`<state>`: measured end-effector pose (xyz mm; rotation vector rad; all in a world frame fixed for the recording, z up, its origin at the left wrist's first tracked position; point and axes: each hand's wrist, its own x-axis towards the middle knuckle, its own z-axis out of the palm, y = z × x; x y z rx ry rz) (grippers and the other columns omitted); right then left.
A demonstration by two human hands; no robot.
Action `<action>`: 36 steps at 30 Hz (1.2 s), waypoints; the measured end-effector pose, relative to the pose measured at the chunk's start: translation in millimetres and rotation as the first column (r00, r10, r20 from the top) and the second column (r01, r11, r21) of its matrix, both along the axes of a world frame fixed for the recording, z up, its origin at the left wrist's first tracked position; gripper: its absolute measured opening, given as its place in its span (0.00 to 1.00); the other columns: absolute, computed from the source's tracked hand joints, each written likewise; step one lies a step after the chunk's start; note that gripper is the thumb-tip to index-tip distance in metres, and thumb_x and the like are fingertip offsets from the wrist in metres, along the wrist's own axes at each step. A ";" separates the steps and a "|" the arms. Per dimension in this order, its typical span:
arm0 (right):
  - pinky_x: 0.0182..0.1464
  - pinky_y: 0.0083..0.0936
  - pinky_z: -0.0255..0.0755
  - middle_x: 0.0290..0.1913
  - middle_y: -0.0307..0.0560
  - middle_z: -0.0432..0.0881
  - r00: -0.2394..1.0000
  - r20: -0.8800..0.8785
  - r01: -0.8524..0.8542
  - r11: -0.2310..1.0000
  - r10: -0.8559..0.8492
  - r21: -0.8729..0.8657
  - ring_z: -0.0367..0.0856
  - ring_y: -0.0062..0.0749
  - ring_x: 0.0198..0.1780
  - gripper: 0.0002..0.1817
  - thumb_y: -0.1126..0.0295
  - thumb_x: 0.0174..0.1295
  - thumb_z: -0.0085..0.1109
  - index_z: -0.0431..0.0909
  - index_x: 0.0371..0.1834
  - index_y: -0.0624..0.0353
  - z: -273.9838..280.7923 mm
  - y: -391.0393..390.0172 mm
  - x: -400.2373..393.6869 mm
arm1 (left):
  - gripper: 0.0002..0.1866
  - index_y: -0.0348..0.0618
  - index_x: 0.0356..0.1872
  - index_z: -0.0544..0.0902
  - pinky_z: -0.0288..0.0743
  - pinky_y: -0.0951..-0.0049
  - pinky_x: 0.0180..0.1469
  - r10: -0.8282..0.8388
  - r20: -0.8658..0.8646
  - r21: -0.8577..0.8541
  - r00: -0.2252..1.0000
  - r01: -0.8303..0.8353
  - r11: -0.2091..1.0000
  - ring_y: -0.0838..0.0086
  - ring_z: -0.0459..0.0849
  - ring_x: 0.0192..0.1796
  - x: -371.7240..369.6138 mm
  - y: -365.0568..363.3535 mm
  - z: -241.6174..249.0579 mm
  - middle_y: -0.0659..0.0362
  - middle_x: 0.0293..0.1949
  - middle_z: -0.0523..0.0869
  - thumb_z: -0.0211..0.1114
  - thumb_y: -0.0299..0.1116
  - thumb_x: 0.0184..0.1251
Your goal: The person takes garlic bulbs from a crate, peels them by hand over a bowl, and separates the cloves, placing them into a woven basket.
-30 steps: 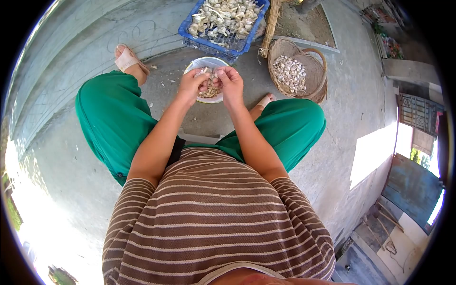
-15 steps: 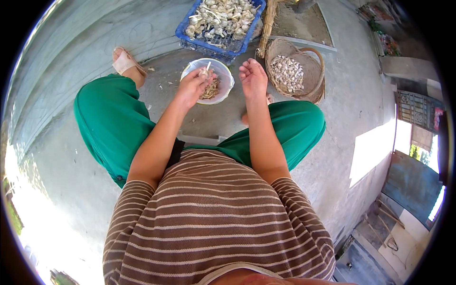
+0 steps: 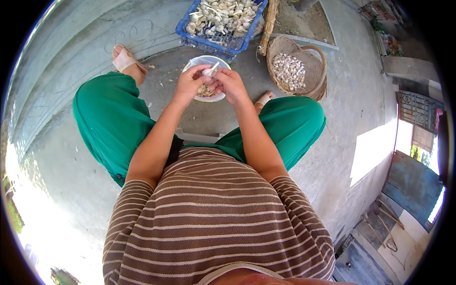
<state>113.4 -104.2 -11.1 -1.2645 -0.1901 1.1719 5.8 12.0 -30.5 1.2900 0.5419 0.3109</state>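
Note:
Over the white bowl (image 3: 220, 98), a pale garlic bulb (image 3: 209, 72) with a stub of stem is held between both hands. My left hand (image 3: 191, 84) grips it from the left, fingers closed round it. From the right, my right hand (image 3: 230, 85) has its fingers pinched at the bulb and stem. Brownish peelings (image 3: 205, 91) lie in the bowl below, partly hidden by the hands. Beyond the bowl stands a blue plastic crate (image 3: 209, 49) with many garlic bulbs (image 3: 223, 16). Loose cloves (image 3: 289, 71) fill part of a wicker basket (image 3: 313, 71) to the right.
A bundle of dry straw (image 3: 268, 26) lies between the crate and a square of bare earth (image 3: 304, 23). My green-trousered knees flank the bowl, and sandalled feet (image 3: 124, 61) rest on the concrete floor (image 3: 190, 121). Curved steps (image 3: 95, 47) rise at the left.
My right hand has moved left from beside the basket to the garlic bulb and closed on it. The left hand stays over the bowl, and the bulb's stem now leans right.

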 end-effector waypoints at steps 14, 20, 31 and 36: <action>0.17 0.14 0.67 0.26 0.44 0.79 0.997 -0.075 -0.006 0.999 0.010 0.046 0.77 0.23 0.20 0.09 0.69 0.60 0.50 0.74 0.37 0.63 1.9 -1.3 -0.1 | 0.19 0.41 0.45 0.82 0.72 0.81 0.39 -0.051 0.040 0.364 0.998 0.033 0.931 0.81 0.77 0.36 -0.6 -0.8 8.7 0.63 0.42 0.82 0.67 0.18 0.48; 0.16 0.14 0.67 0.26 0.45 0.79 0.999 -0.032 0.013 0.999 -0.014 -0.053 0.77 0.24 0.19 0.09 0.70 0.58 0.48 0.74 0.36 0.64 -2.1 -0.1 -3.2 | 0.19 0.42 0.42 0.83 0.73 0.80 0.37 -0.058 0.011 0.483 0.998 0.045 0.874 0.81 0.77 0.33 -2.5 -3.7 4.3 0.62 0.42 0.82 0.68 0.18 0.44; 0.16 0.15 0.62 0.25 0.42 0.75 0.995 -0.011 0.103 0.995 -0.103 0.015 0.71 0.22 0.19 0.08 0.76 0.53 0.46 0.70 0.37 0.62 -8.9 2.8 -16.8 | 0.18 0.42 0.41 0.83 0.73 0.81 0.36 -0.023 0.046 0.257 0.999 0.011 0.966 0.82 0.77 0.31 0.7 -6.2 -6.7 0.64 0.39 0.82 0.69 0.18 0.45; 0.16 0.14 0.58 0.26 0.39 0.74 0.986 -0.105 0.140 0.982 -0.127 0.128 0.70 0.20 0.20 0.06 0.75 0.57 0.45 0.71 0.37 0.60 -5.9 1.9 -19.1 | 0.17 0.40 0.44 0.81 0.73 0.81 0.40 -0.065 0.062 0.041 0.996 0.063 0.997 0.82 0.79 0.35 0.1 -2.7 -2.4 0.63 0.37 0.82 0.67 0.19 0.50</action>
